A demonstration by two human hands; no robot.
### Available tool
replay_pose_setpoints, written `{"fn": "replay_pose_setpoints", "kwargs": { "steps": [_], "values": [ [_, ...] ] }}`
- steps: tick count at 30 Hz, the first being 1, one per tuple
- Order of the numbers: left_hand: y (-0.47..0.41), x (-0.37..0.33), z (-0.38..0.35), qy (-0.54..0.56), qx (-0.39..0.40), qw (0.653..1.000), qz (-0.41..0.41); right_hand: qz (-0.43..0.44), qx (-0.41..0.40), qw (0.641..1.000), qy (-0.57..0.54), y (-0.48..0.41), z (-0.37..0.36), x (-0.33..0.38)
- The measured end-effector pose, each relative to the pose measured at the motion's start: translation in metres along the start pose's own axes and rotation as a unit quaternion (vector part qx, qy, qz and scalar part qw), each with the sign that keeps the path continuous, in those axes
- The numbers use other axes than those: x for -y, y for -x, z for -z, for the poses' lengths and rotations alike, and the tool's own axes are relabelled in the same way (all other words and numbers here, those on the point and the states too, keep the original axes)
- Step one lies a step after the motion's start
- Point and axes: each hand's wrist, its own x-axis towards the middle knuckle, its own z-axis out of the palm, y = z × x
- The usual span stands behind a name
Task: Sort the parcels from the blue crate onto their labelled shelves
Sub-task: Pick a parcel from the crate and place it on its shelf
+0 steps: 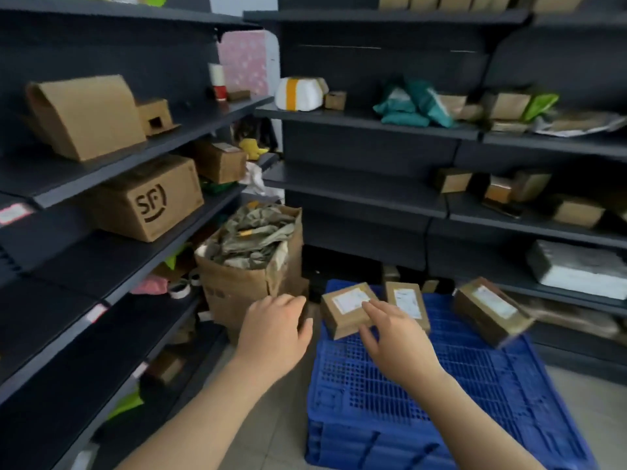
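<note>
Pick-up step. The right hand (390, 329), fingers spread wide, is over the leftmost parcel (346, 308) on the blue crate (441, 385); the left hand (274, 330) is beside it, loose and empty. Next move, as judged: grip the parcel and read its label.

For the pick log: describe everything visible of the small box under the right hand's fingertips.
The small box is a closed brown cardboard carton, low and rectangular, with a white label on top, its text too blurred to read. It lies flat at the far left corner of the blue crate, slightly askew. The right hand reaches over it, fingertips on the label, thumb by its near side.
</note>
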Motion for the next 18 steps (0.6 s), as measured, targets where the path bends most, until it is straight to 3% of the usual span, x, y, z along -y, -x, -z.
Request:
{"fn": "replay_pose_setpoints", "kwargs": {
  "steps": [9, 18],
  "values": [
    [-0.076, -0.167, -0.095, 0.024, 0.086, 0.995, -0.039, -0.103, 0.038, 0.994, 0.018, 0.030, 0.038, -0.199],
    [-0.143, -0.202, -0.180, 0.031, 0.157, 0.987, 0.004, -0.171, 0.086, 0.981, -0.027, -0.006, 0.000, -0.309]
  ]
}}
